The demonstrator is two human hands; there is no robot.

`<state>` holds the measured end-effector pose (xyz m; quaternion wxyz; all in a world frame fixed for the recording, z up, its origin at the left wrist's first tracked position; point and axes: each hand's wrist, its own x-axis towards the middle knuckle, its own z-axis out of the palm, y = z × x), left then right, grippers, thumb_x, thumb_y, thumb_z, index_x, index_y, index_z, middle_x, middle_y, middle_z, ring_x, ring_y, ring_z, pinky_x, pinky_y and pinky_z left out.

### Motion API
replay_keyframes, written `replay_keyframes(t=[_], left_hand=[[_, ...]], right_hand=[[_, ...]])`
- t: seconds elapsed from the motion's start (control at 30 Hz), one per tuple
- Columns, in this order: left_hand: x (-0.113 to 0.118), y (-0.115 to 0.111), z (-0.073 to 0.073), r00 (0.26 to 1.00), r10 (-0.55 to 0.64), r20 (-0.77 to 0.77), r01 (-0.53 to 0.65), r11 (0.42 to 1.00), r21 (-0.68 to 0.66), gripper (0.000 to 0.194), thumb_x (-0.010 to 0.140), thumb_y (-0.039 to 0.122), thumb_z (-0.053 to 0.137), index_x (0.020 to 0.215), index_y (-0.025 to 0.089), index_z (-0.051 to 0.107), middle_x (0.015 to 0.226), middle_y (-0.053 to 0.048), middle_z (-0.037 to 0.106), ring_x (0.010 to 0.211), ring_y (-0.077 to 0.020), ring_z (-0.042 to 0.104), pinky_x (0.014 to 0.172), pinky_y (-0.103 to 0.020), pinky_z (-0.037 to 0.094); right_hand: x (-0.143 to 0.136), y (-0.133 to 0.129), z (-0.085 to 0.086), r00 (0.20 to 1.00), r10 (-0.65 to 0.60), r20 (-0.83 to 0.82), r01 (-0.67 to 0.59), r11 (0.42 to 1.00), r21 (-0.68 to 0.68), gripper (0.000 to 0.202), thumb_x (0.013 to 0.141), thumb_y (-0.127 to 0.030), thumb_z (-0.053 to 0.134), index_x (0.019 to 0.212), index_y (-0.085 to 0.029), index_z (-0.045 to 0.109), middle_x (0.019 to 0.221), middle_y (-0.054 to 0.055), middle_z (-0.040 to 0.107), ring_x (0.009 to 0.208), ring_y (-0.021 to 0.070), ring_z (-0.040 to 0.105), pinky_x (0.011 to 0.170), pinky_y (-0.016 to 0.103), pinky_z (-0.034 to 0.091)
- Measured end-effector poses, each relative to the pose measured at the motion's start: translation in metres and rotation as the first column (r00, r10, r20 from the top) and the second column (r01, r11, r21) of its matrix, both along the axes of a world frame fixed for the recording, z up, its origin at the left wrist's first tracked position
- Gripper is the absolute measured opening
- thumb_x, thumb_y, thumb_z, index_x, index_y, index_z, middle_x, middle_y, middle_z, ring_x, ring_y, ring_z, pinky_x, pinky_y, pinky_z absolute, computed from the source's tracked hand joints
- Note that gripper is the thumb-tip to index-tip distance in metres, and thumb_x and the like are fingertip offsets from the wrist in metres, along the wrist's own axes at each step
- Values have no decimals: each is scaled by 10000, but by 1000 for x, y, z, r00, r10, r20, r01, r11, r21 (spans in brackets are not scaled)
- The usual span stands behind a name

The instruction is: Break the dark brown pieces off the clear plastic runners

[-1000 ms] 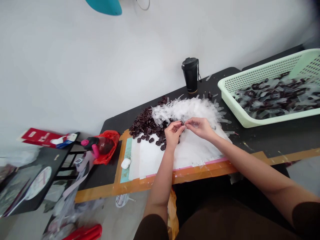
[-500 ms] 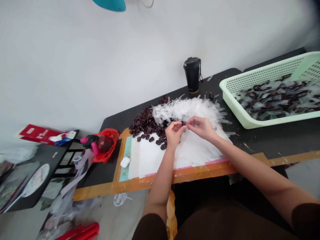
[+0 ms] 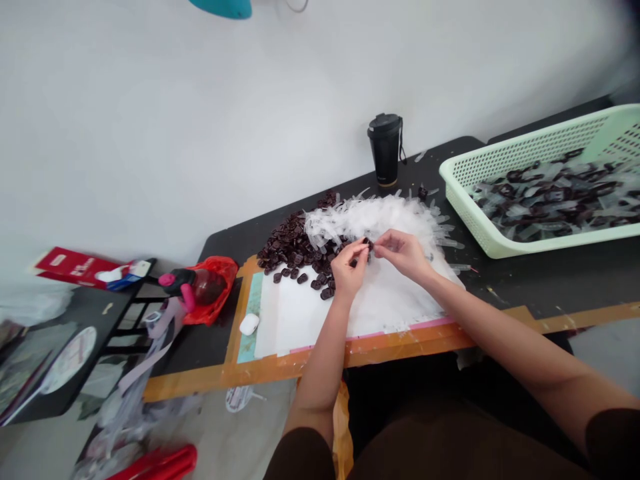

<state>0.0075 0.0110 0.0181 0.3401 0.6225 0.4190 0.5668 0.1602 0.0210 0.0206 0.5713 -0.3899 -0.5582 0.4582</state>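
Observation:
My left hand [image 3: 349, 268] is closed in a pinch on a small dark brown piece [image 3: 368, 243], like a candy, over the white sheet. Touching or very near that piece's right side are the pinched fingertips of my right hand [image 3: 404, 255]; whatever they hold is too small to make out. Behind both hands lies a heap of translucent white wrappers [image 3: 380, 217]. To its left spreads a pile of dark brown pieces [image 3: 287, 243], with several loose ones on the white sheet [image 3: 300, 313].
A pale green basket [image 3: 493, 243] with many wrapped dark pieces stands at right. Behind the wrappers is a black lidded cup [image 3: 385, 150]. At left are a white case [image 3: 249, 325] and a bottle [image 3: 205, 288] in a red basket [image 3: 227, 293]. Orange tape [image 3: 400, 347] lines the table's front edge.
My fingertips have parted slightly, and the dark piece now shows at my left fingertips. My left hand has turned a little; both hands stay in nearly the same place.

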Motion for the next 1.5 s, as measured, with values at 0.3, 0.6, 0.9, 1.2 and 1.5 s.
replay_keyframes(t=[0.3, 0.6, 0.9, 1.2, 1.5], left_hand=[[-2, 2, 1, 995, -88, 54, 93, 991, -101, 135, 780, 289, 682, 824, 177, 619, 1068, -100, 674, 900, -175, 666, 815, -286, 511], [-1, 4, 0, 999, -37, 38, 40, 995, -94, 105, 766, 266, 680, 811, 173, 701, 1038, -105, 695, 935, -200, 666, 826, -322, 528], [3, 2, 0, 998, 21, -66, -30, 990, -136, 52, 711, 164, 661, 734, 179, 618, 819, -21, 643, 711, -123, 596, 692, -238, 481], [5, 3, -2, 949, -102, 298, 192, 937, -293, 300, 767, 402, 693, 944, 211, 545, 781, -2, 645, 677, -126, 622, 630, -240, 452], [5, 7, -4, 760, -70, 646, 466, 751, -467, 400, 589, 330, 853, 893, 170, 649, 753, 14, 677, 639, -82, 598, 643, -225, 437]], right_hand=[[-1, -2, -7, 994, -32, 108, 20, 994, 104, 266, 799, -400, 675, 957, -187, 691, 856, 60, 697, 795, 198, 661, 723, 354, 561], [1, -3, -5, 967, -72, 243, 21, 978, 208, 213, 860, -301, 574, 1000, -233, 720, 971, 66, 728, 885, 223, 683, 772, 373, 560], [0, -6, -6, 943, -15, 332, -66, 971, 231, 212, 871, -314, 567, 1012, -235, 704, 960, 53, 727, 836, 202, 675, 698, 329, 565], [5, 0, -1, 981, -40, 190, 10, 988, 156, 199, 791, -394, 681, 759, -199, 662, 978, 86, 647, 940, 225, 615, 604, 280, 528], [-3, -6, -2, 998, 40, -49, -37, 998, 48, 254, 791, -418, 696, 773, -179, 613, 1012, 78, 656, 804, 162, 605, 582, 252, 478]])
